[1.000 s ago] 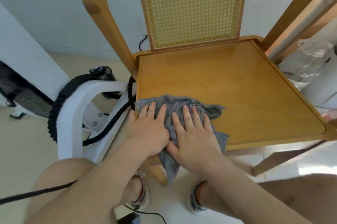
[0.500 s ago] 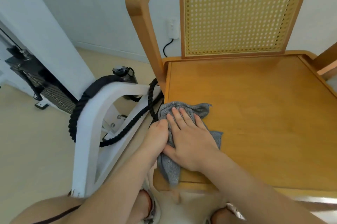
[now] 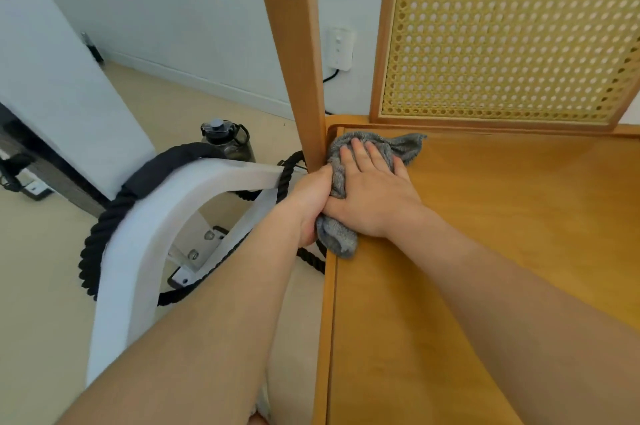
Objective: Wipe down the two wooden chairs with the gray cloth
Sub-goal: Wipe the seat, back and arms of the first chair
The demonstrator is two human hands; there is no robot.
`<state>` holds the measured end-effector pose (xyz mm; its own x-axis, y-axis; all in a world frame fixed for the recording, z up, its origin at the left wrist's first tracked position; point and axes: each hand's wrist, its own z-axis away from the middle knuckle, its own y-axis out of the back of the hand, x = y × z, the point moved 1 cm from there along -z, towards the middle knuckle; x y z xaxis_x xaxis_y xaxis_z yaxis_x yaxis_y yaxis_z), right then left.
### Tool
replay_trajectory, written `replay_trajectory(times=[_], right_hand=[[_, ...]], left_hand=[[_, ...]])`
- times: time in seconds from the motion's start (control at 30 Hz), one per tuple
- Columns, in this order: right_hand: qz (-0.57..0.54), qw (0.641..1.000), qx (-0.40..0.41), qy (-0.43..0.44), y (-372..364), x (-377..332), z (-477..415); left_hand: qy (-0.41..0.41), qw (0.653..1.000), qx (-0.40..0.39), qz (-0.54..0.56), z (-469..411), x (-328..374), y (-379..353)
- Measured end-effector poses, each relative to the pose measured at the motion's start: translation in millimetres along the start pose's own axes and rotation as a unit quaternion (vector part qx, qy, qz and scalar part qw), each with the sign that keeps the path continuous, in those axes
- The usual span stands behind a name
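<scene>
Bright, even daylight; wide-angle edge distortion

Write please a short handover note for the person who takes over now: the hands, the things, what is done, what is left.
Right hand: flat, pressing the gray cloth on the seat, back left corner.
Left hand: at the seat's left edge beside the upright post, gripping the cloth's hanging part.
Done: cannot tell how much of the seat is wiped.
Left: post, cane backrest, and the second chair, not in view.
</scene>
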<state>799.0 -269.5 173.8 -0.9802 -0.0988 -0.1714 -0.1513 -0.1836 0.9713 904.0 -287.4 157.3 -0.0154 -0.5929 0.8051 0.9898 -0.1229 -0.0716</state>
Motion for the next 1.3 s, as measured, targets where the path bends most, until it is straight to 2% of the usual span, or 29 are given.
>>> replay_trajectory(times=[0.07,0.2,0.27,0.4,0.47,0.57,0.67,0.7,0.73,0.77,0.83,0.87,0.9,1.0,1.1,1.2,1.3], right_hand=[[0.006,1.0,-0.003,0.015,-1,-4,14],[0.001,0.999,0.001,0.054,-11,-16,71],[0.0,0.998,0.001,0.065,-15,-20,95],[0.008,0.997,0.013,0.076,-14,-17,94],[0.007,0.998,0.015,0.065,-13,-14,79],[-0.012,0.999,0.025,0.029,-10,-16,50],[-0.084,0.992,0.097,-0.015,-9,-16,22],[-0.155,0.978,0.132,-0.039,-6,-17,15],[-0.258,0.949,0.169,-0.065,-1,-19,8],[-0.395,0.892,0.195,-0.1,9,-23,4],[-0.665,0.705,0.17,-0.175,28,-37,-5],[-0.74,0.628,0.143,-0.192,33,-44,-9],[-0.771,0.597,0.125,-0.183,37,-51,-12],[-0.781,0.597,0.148,-0.111,55,-65,-7],[-0.797,0.574,0.181,-0.035,91,-67,3],[-0.761,0.618,0.196,0.006,109,-67,9],[-0.762,0.631,0.139,-0.038,91,-62,2]], left_hand=[[0.012,1.0,-0.017,-0.015,10,-11,4],[0.066,0.983,-0.074,-0.151,47,-31,18],[0.032,0.972,-0.065,-0.222,61,-35,22],[-0.092,0.929,0.046,-0.356,82,-25,4],[-0.12,0.932,0.078,-0.333,80,-20,-3],[-0.149,0.953,0.126,-0.234,81,-6,-3],[-0.203,0.959,0.143,-0.134,75,15,1],[-0.225,0.958,0.14,-0.11,74,25,1],[-0.247,0.954,0.137,-0.095,72,34,1],[-0.263,0.951,0.138,-0.08,70,42,-1],[-0.273,0.951,0.145,-0.025,68,52,-7],[-0.275,0.95,0.146,0.002,66,52,-9],[-0.275,0.95,0.145,0.017,66,53,-10],[-0.275,0.953,0.12,0.037,72,56,-8],[-0.29,0.951,0.089,0.054,79,61,-6],[-0.31,0.945,0.088,0.05,85,62,-9],[-0.32,0.941,0.107,0.023,84,61,-13]])
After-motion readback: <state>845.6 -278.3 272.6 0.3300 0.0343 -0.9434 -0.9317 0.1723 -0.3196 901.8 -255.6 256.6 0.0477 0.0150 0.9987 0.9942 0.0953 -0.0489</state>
